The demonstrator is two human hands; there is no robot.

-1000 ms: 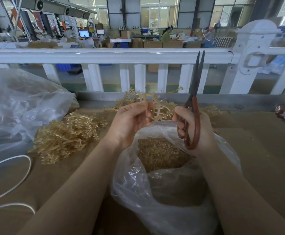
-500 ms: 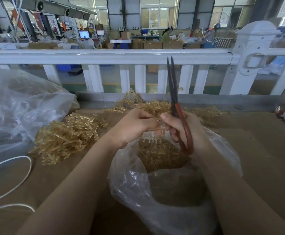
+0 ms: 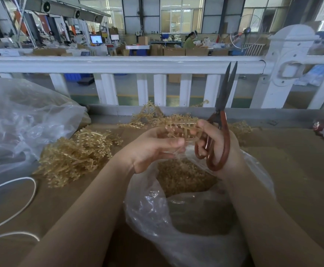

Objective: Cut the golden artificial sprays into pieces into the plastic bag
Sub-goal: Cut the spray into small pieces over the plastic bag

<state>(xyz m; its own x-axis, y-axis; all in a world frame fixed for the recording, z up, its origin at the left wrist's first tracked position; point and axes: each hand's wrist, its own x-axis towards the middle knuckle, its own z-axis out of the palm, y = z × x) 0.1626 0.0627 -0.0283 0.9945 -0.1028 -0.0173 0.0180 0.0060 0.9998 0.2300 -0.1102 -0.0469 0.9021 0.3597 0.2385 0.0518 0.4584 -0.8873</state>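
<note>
My right hand [image 3: 220,149] grips the red-handled scissors [image 3: 223,132], blades nearly shut and pointing up in front of the railing. Its thumb also presses one end of a golden spray [image 3: 180,128] that lies across between my hands. My left hand [image 3: 153,149] holds the other end of that spray with loosely curled fingers, though the exact grip is blurred. Both hands hover over the open clear plastic bag [image 3: 153,214], which holds cut golden pieces [image 3: 182,176].
A heap of uncut golden sprays [image 3: 74,155] lies left of the bag, with more sprays [image 3: 151,116] behind my hands. A large clear bag [image 3: 22,122] fills the left side. A white cord [image 3: 22,199] loops at front left. A white railing [image 3: 118,64] borders the brown table [image 3: 301,170].
The scissors swung to the right and now lean right. The hands drew slightly apart, and the spray now stretches sideways between them above the bag.
</note>
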